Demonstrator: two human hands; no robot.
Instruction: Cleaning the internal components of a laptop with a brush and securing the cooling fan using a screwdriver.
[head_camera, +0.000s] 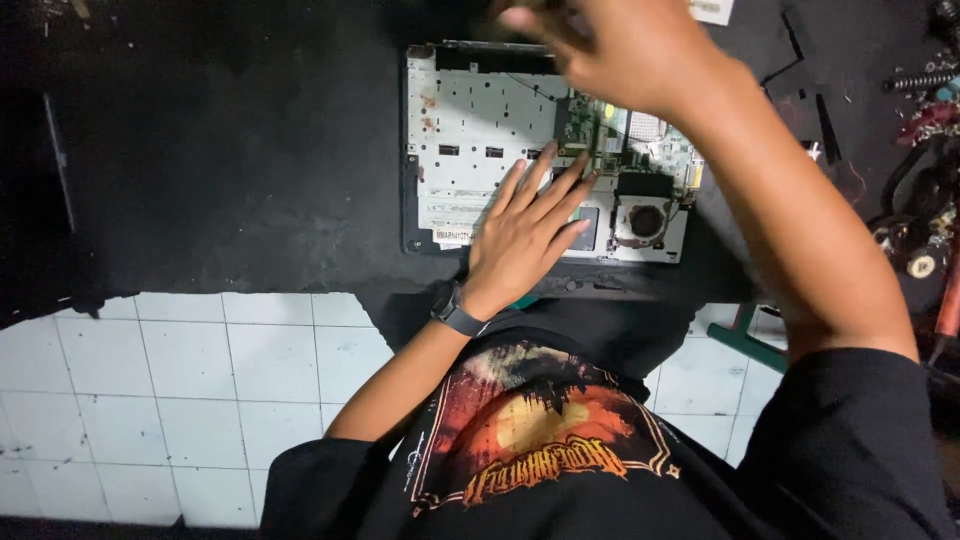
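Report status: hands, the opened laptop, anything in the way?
Left hand flat on opened laptop chassis. Right hand blurred above circuit board, grip unclear. Fan exposed; nothing blocking.

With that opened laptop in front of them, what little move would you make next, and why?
Probably bring the right hand down onto the green circuit board. The left hand already lies flat on the opened laptop base, fingers reaching the board's edge, so the case looks steadied. The right hand is blurred above the far edge and seems to hold nothing.
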